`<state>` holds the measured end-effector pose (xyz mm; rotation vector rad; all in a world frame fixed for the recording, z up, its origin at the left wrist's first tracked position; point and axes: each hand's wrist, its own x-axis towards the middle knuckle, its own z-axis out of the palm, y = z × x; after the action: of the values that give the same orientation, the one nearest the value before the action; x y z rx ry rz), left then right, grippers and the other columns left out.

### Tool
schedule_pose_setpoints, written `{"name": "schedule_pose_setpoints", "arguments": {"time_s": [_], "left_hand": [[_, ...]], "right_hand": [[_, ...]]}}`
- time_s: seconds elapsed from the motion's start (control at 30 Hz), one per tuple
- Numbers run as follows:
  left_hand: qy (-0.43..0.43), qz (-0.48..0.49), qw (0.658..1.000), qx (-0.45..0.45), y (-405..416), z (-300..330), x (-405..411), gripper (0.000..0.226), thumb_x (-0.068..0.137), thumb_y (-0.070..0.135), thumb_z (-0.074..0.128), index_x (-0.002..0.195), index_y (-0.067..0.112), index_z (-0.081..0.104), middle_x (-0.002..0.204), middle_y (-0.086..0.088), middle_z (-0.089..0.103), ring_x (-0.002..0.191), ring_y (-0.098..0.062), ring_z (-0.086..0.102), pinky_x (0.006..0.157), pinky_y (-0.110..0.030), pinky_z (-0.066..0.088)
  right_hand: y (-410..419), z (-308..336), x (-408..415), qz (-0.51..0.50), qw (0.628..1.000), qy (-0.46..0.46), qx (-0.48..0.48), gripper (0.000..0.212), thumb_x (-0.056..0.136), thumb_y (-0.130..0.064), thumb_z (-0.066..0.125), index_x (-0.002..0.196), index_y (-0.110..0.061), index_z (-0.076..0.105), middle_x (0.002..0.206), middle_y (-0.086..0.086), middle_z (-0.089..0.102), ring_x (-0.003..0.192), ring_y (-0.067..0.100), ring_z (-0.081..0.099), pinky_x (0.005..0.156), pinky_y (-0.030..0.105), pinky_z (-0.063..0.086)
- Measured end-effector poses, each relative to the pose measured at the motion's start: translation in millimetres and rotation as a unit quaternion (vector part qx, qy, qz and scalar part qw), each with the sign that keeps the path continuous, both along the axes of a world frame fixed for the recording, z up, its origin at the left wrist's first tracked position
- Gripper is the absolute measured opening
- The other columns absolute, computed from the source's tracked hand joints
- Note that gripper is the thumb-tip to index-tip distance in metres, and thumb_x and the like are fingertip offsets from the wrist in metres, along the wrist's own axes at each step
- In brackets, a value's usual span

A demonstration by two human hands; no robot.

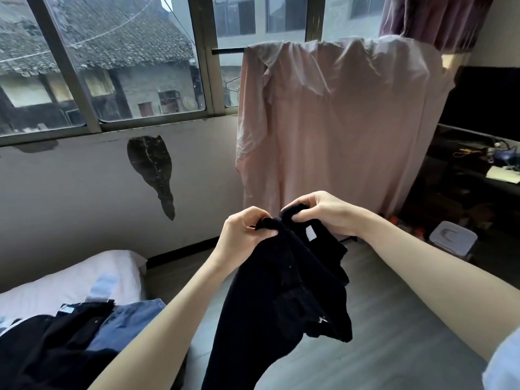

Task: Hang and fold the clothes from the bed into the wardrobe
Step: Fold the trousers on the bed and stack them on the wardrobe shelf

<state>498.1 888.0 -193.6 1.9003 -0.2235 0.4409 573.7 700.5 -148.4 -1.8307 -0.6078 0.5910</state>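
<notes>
I hold a black garment (284, 282) up in front of me by its top edge; a small white label shows near the collar. My left hand (244, 235) pinches the edge on the left and my right hand (323, 212) pinches it on the right, close together. The cloth hangs down over the floor. On the bed (84, 280) at the lower left lie more clothes: blue jeans (132, 319) and dark garments (50, 353). Straight ahead stands the wardrobe (346, 122), covered by a pink fabric drape.
A wire hanger (232, 87) hangs on a rail beside the pink drape, by the window. A dark desk (472, 170) with clutter and a monitor is at the right. A grey plastic box (453, 242) sits on the floor below it.
</notes>
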Motion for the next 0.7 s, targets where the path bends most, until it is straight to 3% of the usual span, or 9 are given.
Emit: {"name": "schedule_pose_setpoints", "arguments": {"time_s": [0.1,0.2,0.23,0.33,0.43,0.57,0.63,0.7], "left_hand": [[-0.003,0.016,0.998,-0.063,-4.9,-2.6,4.7,0.023,0.067,-0.004,0.079,0.070,0.014,0.065,0.086,0.000,0.062,0.073,-0.011,0.060,0.071,-0.030,0.052],[0.026,-0.043,0.996,-0.078,-5.6,-9.1,8.5,0.019,0.069,0.003,0.078,0.073,0.009,0.060,0.118,0.002,0.057,0.103,-0.012,0.060,0.089,-0.030,0.050],[0.045,-0.069,0.993,-0.086,-7.9,-10.6,7.8,0.020,0.071,0.005,0.074,0.074,0.009,0.054,0.117,0.001,0.059,0.102,-0.011,0.061,0.087,-0.028,0.049],[0.070,-0.114,0.985,-0.105,-16.7,-10.2,4.6,0.027,0.076,0.012,0.066,0.076,0.010,0.039,0.083,-0.001,0.061,0.073,-0.014,0.051,0.066,-0.027,0.042],[0.080,-0.142,0.982,-0.093,-25.5,-4.7,4.2,0.025,0.078,0.017,0.063,0.080,0.008,0.039,0.082,0.000,0.059,0.074,-0.015,0.048,0.067,-0.032,0.040],[0.057,-0.111,0.988,-0.088,-31.7,-4.4,4.1,0.025,0.077,0.018,0.064,0.078,0.008,0.041,0.080,-0.012,0.051,0.071,-0.020,0.044,0.064,-0.039,0.036],[0.050,-0.102,0.989,-0.095,-29.8,-4.9,5.0,0.026,0.077,0.017,0.065,0.077,0.008,0.040,0.078,-0.011,0.050,0.070,-0.020,0.044,0.063,-0.039,0.035],[0.048,-0.106,0.990,-0.077,-29.1,-2.7,6.3,0.028,0.076,0.016,0.065,0.077,0.006,0.040,0.077,-0.008,0.049,0.070,-0.019,0.044,0.063,-0.037,0.035]], "right_hand": [[0.2,10.0,-8.3,0.005,0.999,-0.034,-0.001,0.024,0.087,0.007,0.055,0.105,-0.001,0.069,0.088,0.005,0.072,0.081,0.010,0.067,0.076,0.017,0.051],[1.7,16.6,-16.6,-0.006,0.994,-0.102,-0.038,0.020,0.088,0.002,0.057,0.100,-0.006,0.071,0.088,0.004,0.071,0.079,0.007,0.064,0.074,0.015,0.050],[1.9,18.1,-18.7,-0.012,0.990,-0.132,-0.050,0.017,0.088,-0.001,0.059,0.096,-0.009,0.071,0.088,0.005,0.071,0.078,0.007,0.063,0.074,0.016,0.049],[0.0,22.8,-23.1,-0.036,0.979,-0.190,-0.058,0.009,0.087,-0.008,0.063,0.089,-0.016,0.067,0.081,-0.001,0.067,0.070,0.001,0.059,0.069,0.013,0.045],[-5.2,22.1,-26.8,-0.051,0.973,-0.222,-0.039,0.014,0.086,-0.005,0.064,0.087,-0.019,0.059,0.082,-0.007,0.064,0.071,-0.006,0.059,0.071,0.009,0.045],[-27.7,23.6,-29.9,-0.054,0.985,-0.164,0.025,0.012,0.089,-0.009,0.061,0.089,-0.016,0.050,0.098,0.008,0.069,0.085,0.014,0.065,0.081,0.025,0.051],[-44.4,20.9,-28.8,-0.018,0.990,-0.134,-0.029,0.015,0.088,-0.025,0.063,0.092,-0.017,0.051,0.108,0.011,0.067,0.088,0.015,0.062,0.083,0.030,0.050],[-55.5,14.0,-28.3,0.014,0.984,-0.137,-0.110,0.031,0.075,-0.046,0.064,0.096,-0.025,0.055,0.112,0.009,0.062,0.093,0.019,0.058,0.093,0.038,0.045]]}}
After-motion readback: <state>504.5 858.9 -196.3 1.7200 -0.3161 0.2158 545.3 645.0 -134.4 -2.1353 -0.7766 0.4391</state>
